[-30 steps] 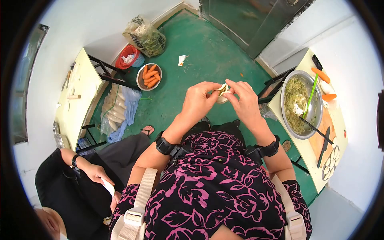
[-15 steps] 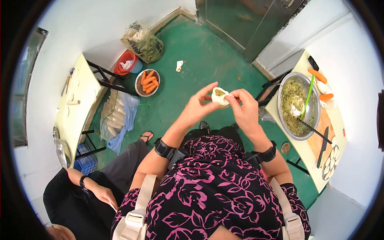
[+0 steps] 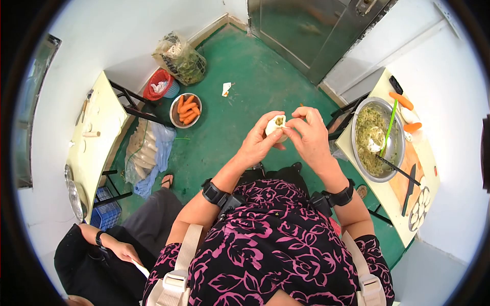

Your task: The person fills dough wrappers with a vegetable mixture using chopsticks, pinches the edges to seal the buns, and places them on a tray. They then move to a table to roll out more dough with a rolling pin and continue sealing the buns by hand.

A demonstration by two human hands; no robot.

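A small white dumpling (image 3: 273, 128) with greenish filling showing through its top opening sits in my left hand (image 3: 256, 143), whose fingers and thumb curl round it. My right hand (image 3: 309, 133) pinches the right edge of its dough wrapper between thumb and index finger, the other fingers raised. Both hands are in front of my body, above the green floor. To the right, on a pale table, a steel bowl (image 3: 361, 158) holds shredded greenish filling with a green-handled utensil (image 3: 389, 127) and a dark stick in it. A round tray of shaped dumplings (image 3: 420, 208) lies at that table's near end.
A knife (image 3: 409, 189) rests on a wooden board (image 3: 400, 182) beside carrots. A bowl of carrots (image 3: 188, 116), a red-lined bin (image 3: 155, 85) and bags stand on the floor. Another person's hand (image 3: 125, 252) is at lower left, near the left table (image 3: 97, 115).
My right fingers have shifted along the wrapper, and the dumpling's opening looks smaller. My left hand has turned a little, wrapping more closely round the dumpling. The view has shifted slightly.
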